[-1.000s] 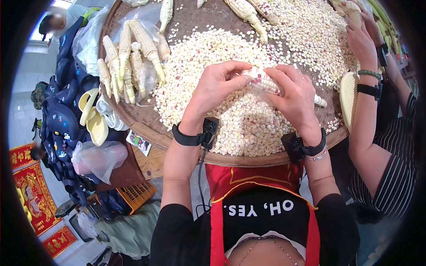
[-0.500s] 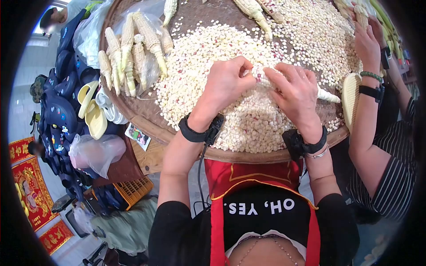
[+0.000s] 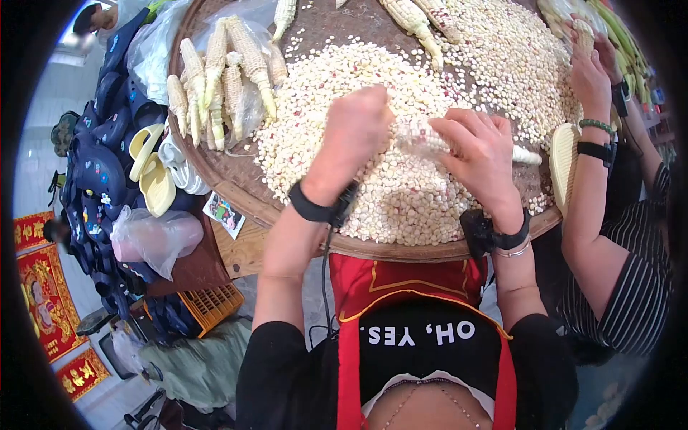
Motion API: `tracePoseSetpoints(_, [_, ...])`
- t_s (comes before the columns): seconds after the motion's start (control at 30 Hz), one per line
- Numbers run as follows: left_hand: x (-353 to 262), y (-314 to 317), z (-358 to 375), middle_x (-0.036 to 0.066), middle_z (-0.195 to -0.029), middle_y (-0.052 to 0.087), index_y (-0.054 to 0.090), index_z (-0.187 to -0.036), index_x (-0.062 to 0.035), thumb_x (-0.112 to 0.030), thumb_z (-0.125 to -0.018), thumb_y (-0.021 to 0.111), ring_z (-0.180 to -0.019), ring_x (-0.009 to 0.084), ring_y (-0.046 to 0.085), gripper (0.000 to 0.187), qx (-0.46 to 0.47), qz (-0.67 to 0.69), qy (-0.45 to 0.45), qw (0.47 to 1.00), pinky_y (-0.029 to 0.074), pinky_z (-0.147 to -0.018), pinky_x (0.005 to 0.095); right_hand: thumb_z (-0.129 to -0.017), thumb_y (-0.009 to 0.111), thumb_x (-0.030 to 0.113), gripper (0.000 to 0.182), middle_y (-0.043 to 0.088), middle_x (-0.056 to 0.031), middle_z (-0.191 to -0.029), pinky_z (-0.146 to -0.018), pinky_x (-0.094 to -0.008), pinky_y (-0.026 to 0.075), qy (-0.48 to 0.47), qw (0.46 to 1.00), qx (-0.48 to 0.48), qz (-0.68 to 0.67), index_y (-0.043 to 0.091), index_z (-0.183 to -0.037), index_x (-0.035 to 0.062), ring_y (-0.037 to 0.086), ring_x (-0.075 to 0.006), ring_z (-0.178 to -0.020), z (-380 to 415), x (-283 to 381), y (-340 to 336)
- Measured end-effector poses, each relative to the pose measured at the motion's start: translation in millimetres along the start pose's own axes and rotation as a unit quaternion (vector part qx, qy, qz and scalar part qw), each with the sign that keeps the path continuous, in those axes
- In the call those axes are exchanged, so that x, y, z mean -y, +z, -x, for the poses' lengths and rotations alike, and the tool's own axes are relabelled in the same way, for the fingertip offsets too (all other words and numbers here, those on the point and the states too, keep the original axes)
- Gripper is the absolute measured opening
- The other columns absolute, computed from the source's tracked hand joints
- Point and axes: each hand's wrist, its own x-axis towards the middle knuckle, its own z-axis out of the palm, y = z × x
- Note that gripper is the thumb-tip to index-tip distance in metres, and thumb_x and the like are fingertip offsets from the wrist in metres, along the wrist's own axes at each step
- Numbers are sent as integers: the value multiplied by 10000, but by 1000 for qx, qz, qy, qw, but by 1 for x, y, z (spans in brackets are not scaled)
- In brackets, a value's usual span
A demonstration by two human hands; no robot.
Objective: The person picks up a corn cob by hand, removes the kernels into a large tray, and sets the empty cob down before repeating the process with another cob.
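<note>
Gripping the corn cob (image 3: 421, 136) in the right hand (image 3: 481, 150), above the kernel heap (image 3: 408, 215) on the round tray (image 3: 423, 252), with the stalk end pointing out to the right. Curling the left hand (image 3: 352, 132) just beside the cob's other end, too blurred to tell whether empty or pinching kernels. Judging from the pose, in the middle of working kernels loose. Calling next, seemingly, for a firm right-hand hold and left thumb pressure along the rows, low over the heap
</note>
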Motion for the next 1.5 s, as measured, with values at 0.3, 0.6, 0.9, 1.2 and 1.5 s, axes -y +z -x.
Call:
tracePoseSetpoints(0.3, [14, -12, -8, 49, -796, 648, 628, -1059, 11, -192, -907, 546, -651, 126, 617, 267, 116, 505, -264, 813, 496, -567, 267, -601, 748, 188, 417, 596, 25, -976, -771, -342, 334, 40, 995, -55, -75, 641, -1004, 194, 563, -144, -897, -1, -8, 6])
tracePoseSetpoints(0.6, [-2, -10, -4, 88, -853, 641, 556, -1142, 49, -90, -881, 572, -721, 137, 639, 296, 151, 577, -236, 767, 542, -647, 256, -624, 742, 206, 453, 584, 15, -1010, -816, -360, 336, 54, 995, -72, -53, 617, -1059, 190, 555, -186, -936, -4, -5, 13])
tracePoseSetpoints(0.9, [0, -15, -5, 107, -882, 646, 573, -1125, 62, -65, -852, 598, -776, 133, 631, 302, 166, 581, -243, 759, 531, -689, 248, -588, 783, 333, 500, 629, -57, -840, -662, -382, 453, 136, 988, 20, -64, 639, -1033, 157, 613, -271, -756, -2, -10, 5])
tracePoseSetpoints(1.2, [7, -25, -4, 104, -903, 655, 582, -1104, 58, -77, -832, 630, -769, 131, 629, 307, 191, 570, -233, 764, 519, -684, 236, -568, 792, 345, 505, 627, -26, -842, -667, -362, 448, 80, 995, 9, -60, 648, -1018, 167, 605, -235, -750, -2, -11, 6])
tracePoseSetpoints(1.5, [5, -27, -8, 74, -869, 635, 579, -1017, 41, -70, -784, 659, -707, 88, 599, 270, 227, 562, -245, 757, 475, -618, 201, -560, 783, 358, 500, 624, -6, -830, -708, -333, 410, 29, 999, 1, -34, 653, -999, 155, 598, -189, -772, -4, -12, 2])
